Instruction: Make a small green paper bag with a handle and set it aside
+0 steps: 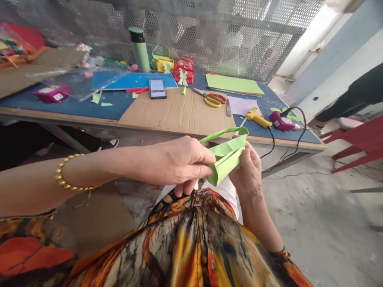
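Between my two hands, just short of the table's front edge, I hold a small light-green paper bag (230,161) with a looped handle at its far side. My left hand (182,162) pinches its left end, thumb and fingers closed on the paper. On the right end, my right hand (248,168) grips with the thumb on the near side; its other fingers are partly hidden behind the bag. Beyond my right hand lies a yellow glue gun (257,117), its cord hanging over the edge.
Scissors (212,98) and a small blade (229,108) lie by the cardboard (165,115). A phone (157,89), green sheets (233,84) and finished-looking red (185,69) and yellow (164,65) bags sit farther back, near a green bottle (140,51). Red chairs (364,141) stand right.
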Tool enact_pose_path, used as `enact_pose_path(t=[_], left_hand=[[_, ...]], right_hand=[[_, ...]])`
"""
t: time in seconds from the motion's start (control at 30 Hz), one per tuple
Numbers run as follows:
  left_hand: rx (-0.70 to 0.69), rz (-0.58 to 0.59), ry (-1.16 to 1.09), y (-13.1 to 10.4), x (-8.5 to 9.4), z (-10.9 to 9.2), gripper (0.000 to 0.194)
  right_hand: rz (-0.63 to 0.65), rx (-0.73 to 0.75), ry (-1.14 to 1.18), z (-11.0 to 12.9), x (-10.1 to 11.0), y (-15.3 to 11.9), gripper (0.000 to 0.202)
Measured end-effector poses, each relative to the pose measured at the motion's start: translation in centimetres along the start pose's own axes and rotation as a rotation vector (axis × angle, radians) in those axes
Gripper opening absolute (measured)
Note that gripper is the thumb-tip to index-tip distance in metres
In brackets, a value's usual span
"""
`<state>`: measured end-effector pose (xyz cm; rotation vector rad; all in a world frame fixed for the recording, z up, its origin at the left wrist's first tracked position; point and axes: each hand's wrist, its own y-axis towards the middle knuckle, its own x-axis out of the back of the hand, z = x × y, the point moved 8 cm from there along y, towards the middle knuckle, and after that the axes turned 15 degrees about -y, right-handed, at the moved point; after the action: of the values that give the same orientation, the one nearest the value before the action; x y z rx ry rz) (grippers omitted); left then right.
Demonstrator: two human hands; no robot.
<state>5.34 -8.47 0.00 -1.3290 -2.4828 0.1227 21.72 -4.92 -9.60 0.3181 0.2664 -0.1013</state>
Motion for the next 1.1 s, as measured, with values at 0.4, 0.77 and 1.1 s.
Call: enact_pose_path(t=[0.4, 0.77, 1.1], left_hand=[[-0.174, -0.114, 0.350, -0.1, -0.2, -2.1, 0.019], [-0.465, -0.523, 0.356, -4.7, 2.5, -3.7, 0.015], [-0.883, -1.031, 0.545, -2.6, -1.7, 2.7, 0.041]], right_hand=[[-0.066, 0.011, 0.016, -0.4, 0.0, -0.5, 0.035], [-0.111, 0.002, 0.009, -0.2, 1.5, -0.1, 0.033], [-0.285, 0.122, -0.003, 1.5, 1.5, 0.1, 0.030]])
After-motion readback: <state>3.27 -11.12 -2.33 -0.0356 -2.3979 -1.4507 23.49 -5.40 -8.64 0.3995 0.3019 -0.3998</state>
